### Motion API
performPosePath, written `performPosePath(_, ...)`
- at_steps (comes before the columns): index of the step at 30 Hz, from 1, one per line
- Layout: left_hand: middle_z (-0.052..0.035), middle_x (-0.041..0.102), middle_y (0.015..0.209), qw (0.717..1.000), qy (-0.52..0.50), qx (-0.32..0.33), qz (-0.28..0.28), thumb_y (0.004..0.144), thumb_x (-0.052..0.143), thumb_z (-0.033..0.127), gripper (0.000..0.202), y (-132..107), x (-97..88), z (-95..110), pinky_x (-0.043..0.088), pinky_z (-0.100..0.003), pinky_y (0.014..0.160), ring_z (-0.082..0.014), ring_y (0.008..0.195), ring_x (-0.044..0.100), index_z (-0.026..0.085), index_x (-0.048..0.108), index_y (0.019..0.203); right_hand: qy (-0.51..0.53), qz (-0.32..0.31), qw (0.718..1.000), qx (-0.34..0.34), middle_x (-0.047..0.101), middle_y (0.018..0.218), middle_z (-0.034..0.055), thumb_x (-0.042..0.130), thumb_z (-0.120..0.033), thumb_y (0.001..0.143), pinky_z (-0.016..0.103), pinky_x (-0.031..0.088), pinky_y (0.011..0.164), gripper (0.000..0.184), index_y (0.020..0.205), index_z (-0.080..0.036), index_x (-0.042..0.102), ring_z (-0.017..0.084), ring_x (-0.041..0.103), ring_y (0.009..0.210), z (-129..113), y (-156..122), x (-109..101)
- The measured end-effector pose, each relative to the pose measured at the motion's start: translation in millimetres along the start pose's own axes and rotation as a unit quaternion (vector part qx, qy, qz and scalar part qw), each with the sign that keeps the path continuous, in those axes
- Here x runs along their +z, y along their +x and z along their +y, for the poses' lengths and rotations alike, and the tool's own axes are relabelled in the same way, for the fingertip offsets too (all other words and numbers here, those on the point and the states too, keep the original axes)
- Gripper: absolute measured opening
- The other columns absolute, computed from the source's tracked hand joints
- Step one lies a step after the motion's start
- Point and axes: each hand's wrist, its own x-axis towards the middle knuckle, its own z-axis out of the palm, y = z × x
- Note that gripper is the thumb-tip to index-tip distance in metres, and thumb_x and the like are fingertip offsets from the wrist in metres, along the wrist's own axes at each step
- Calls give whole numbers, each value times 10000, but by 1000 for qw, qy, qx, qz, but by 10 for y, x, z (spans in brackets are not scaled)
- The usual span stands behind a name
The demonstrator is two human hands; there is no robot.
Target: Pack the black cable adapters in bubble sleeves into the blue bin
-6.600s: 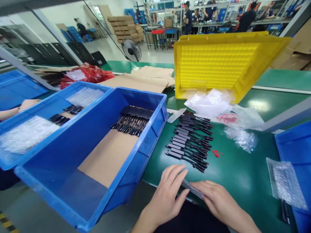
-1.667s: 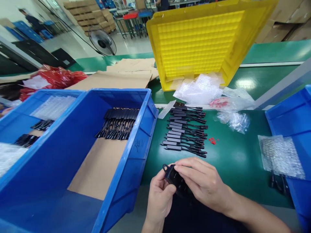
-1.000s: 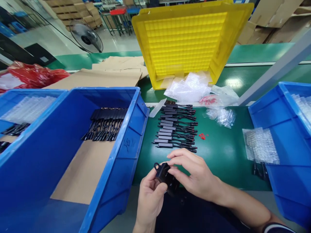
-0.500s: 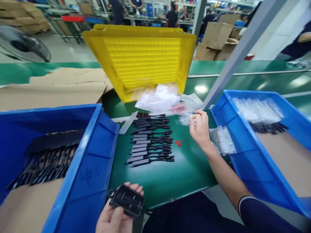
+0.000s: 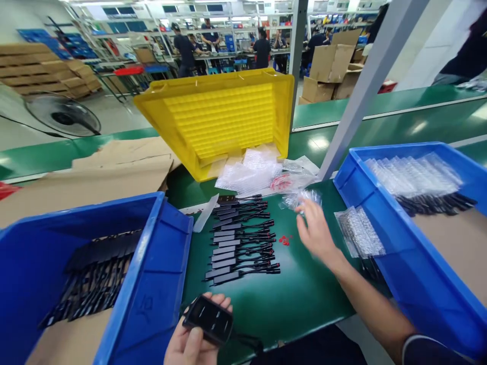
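My left hand (image 5: 192, 337) is closed around a flat black device (image 5: 209, 318) with a glossy face and light marks, held above the table's front edge. A dark cable trails from it to the right. My right hand (image 5: 315, 230) reaches to a heap of small clear plastic bags (image 5: 304, 197). Its fingertips are smeared by motion, so I cannot make out whether they grip a bag. Just left of that hand, small red rings (image 5: 284, 240) lie on the green table (image 5: 297, 289). A row of black cable adapters (image 5: 226, 256), several with red-tipped plugs, lies further left.
Blue bins stand on the left (image 5: 160, 274) and right (image 5: 365, 187), both holding black cabled parts. A yellow crate (image 5: 224, 121) leans behind white bubble bags (image 5: 251, 172). Bagged parts (image 5: 359, 233) lie beside the right bin. A grey post (image 5: 365, 96) rises at the back.
The camera view has tilted up, so the bench sits lower in the picture. My right hand has drawn slightly back toward me at the clear bags. My left hand still holds the black device.
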Motion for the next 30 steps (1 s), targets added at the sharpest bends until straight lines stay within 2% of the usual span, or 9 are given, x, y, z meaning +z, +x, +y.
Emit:
performPosePath(2, -92, 735, 957, 999, 2, 22, -26, 641, 820, 406, 418, 70, 195, 21, 594, -412, 804, -296, 909, 693, 193, 687, 975, 212, -191, 958, -3, 589, 1159, 121, 406, -266, 949, 420, 407, 986, 177, 1013, -184, 549, 220, 524, 1117, -337, -227, -22)
performPosePath(4, -96, 721, 1007, 997, 18, 46, -58, 712, 774, 403, 389, 135, 431, 29, 573, -408, 850, -278, 954, 681, 194, 662, 1020, 404, -390, 827, 39, 645, 984, 87, 373, -362, 980, 355, 476, 859, 254, 1015, -177, 543, 178, 599, 934, -566, -409, 10)
performPosePath(6, -112, 701, 1056, 990, 65, 74, -98, 800, 688, 420, 363, 244, 639, 47, 557, -423, 871, -276, 998, 664, 189, 628, 1073, 522, -465, 708, 97, 627, 775, 41, 391, -461, 972, 272, 478, 671, 340, 991, -155, 536, 129, 583, 688, -641, -515, 76)
performPosePath(8, -130, 672, 1113, 970, 155, 141, -122, 890, 551, 439, 357, 452, 754, 93, 531, -449, 900, -278, 1052, 636, 182, 589, 1135, 578, -445, 668, 147, 544, 624, -20, 469, -515, 935, 207, 380, 524, 382, 960, -140, 539, 78, 457, 507, -577, -542, 139)
performPosePath(10, -142, 634, 1172, 912, 299, 264, -94, 927, 461, 420, 367, 777, 745, 165, 473, -470, 971, -276, 1118, 588, 169, 560, 1177, 599, -399, 671, 179, 483, 572, -51, 531, -499, 916, 192, 294, 480, 369, 951, -132, 553, 54, 362, 455, -435, -518, 172)
performPosePath(12, -168, 608, 1185, 783, 493, 378, -1, 854, 570, 364, 374, 1178, 633, 240, 408, -492, 1022, -308, 1152, 540, 132, 569, 1148, 617, -358, 672, 199, 462, 557, -59, 550, -471, 918, 196, 268, 482, 341, 954, -132, 559, 49, 339, 453, -286, -482, 175)
performPosePath(16, -189, 628, 1050, 591, 689, 414, 67, 750, 547, 154, 215, 1874, 359, 337, 481, -466, 876, -336, 997, 573, 116, 616, 950, 646, -308, 653, 249, 439, 560, -62, 571, -459, 913, 205, 266, 505, 318, 964, -146, 556, 52, 333, 470, -111, -465, 148)
performPosePath(25, -102, 631, 945, 560, 624, 532, 119, 842, 484, 149, 52, 1472, 619, 445, 465, -361, 794, -240, 874, 576, 187, 519, 836, 649, -298, 651, 256, 488, 562, -51, 600, -457, 892, 200, 274, 474, 322, 958, -144, 561, 46, 359, 433, -99, -457, 134)
performPosePath(30, -63, 618, 873, 551, 686, 471, -65, 857, 506, 178, 45, 1146, 785, 112, 460, -335, 713, -231, 797, 554, 194, 523, 896, 626, -326, 668, 236, 543, 583, -35, 613, -464, 874, 192, 293, 437, 339, 962, -139, 571, 50, 409, 412, -118, -469, 114)
